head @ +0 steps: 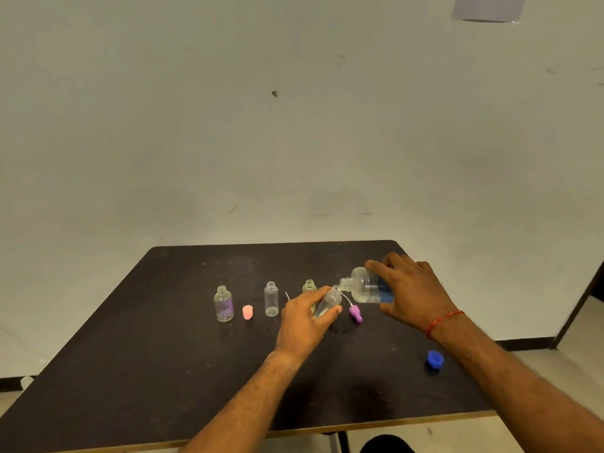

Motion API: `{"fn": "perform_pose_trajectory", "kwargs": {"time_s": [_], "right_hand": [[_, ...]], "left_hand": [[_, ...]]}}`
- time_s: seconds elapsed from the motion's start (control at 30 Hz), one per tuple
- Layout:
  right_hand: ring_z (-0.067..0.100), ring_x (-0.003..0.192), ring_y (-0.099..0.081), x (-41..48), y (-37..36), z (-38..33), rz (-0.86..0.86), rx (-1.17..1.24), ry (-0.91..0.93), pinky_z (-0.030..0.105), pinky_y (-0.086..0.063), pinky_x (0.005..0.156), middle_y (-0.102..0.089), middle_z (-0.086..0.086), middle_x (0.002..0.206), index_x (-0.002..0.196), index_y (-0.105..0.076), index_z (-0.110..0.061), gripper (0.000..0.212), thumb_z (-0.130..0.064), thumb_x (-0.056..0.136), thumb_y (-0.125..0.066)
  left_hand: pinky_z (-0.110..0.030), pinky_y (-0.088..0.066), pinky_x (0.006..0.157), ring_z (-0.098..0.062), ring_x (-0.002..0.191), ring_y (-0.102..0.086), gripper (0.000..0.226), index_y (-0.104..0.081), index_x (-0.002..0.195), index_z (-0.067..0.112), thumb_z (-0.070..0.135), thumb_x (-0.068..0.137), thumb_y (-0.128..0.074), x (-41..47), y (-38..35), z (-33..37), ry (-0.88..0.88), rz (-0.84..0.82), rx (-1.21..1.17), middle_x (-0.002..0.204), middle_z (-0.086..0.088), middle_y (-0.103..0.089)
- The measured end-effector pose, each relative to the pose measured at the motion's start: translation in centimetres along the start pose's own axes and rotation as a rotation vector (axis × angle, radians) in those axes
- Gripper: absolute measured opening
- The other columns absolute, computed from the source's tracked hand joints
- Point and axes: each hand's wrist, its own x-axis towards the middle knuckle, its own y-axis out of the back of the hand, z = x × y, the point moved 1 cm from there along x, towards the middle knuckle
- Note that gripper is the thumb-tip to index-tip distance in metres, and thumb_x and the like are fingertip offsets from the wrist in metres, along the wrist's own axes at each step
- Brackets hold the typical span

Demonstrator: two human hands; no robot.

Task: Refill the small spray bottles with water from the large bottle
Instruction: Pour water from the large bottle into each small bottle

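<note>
Over the dark bench (170, 354), the right hand (412, 289) is curling its fingers (379, 267) round a large clear plastic water bottle (367, 286), tipping its mouth at a small clear plastic spray bottle (329, 303) which the left hand (305, 318) is clasping mid-body, both probably light, slick and squashable.

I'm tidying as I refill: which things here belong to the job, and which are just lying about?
In the job:
large bottle, held by right hand
small bottle, held by left hand
purple-tinted bottle
clear bottle
yellowish bottle
pink cap
purple spray head
blue cap

Not in it:
paper sheet on the wall
red wrist thread
</note>
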Motion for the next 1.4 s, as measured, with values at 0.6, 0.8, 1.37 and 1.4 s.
{"fn": "perform_pose_trajectory", "kwargs": {"time_s": [0.6, 0.8, 1.37, 1.4], "right_hand": [[0.014, 0.097, -0.062, -2.8, -3.3, 1.7, 0.018, 0.391, -0.262, 0.037, -0.053, 0.089, -0.062, -0.005, 0.115, 0.123, -0.049, -0.03, 0.066, -0.052, 0.069, -0.078], [0.011, 0.091, -0.061, -3.8, -5.5, 2.6, 0.076, 0.611, -0.399, 0.025, -0.051, 0.078, -0.064, -0.01, 0.107, 0.116, -0.052, -0.032, 0.065, -0.049, 0.062, -0.084], [0.005, 0.089, -0.058, -3.9, -8.9, 3.8, 0.141, 0.77, -0.44, 0.005, -0.039, 0.071, -0.056, -0.022, 0.099, 0.109, -0.044, -0.045, 0.066, -0.053, 0.058, -0.087], [0.005, 0.089, -0.058, -3.9, -8.9, 3.8, 0.143, 0.768, -0.435, 0.005, -0.038, 0.07, -0.057, -0.021, 0.099, 0.109, -0.044, -0.045, 0.067, -0.053, 0.058, -0.087]], "left_hand": [[-0.023, -0.054, 0.088, 0.002, 0.103, -0.066, 0.034, -0.069, 0.119, 0.032, 0.045, 0.088, -0.075, 2.1, -3.3, 0.2, -0.016, -0.021, 0.091, 0.108, 0.019, -0.073], [-0.029, -0.053, 0.09, -0.008, 0.103, -0.067, 0.032, -0.065, 0.12, 0.025, 0.038, 0.092, -0.073, 4.0, -5.5, -1.1, 0.116, -0.02, 0.19, 0.11, 0.008, -0.073], [-0.018, -0.045, 0.039, -0.015, 0.057, -0.064, 0.025, -0.055, 0.117, 0.019, 0.026, 0.098, -0.069, 6.8, -7.7, -3.7, 0.286, -0.051, 0.236, 0.1, -0.003, -0.067], [-0.019, -0.045, 0.039, -0.015, 0.055, -0.064, 0.025, -0.054, 0.117, 0.019, 0.026, 0.097, -0.069, 6.8, -7.8, -3.8, 0.287, -0.055, 0.24, 0.1, -0.002, -0.066]]}}
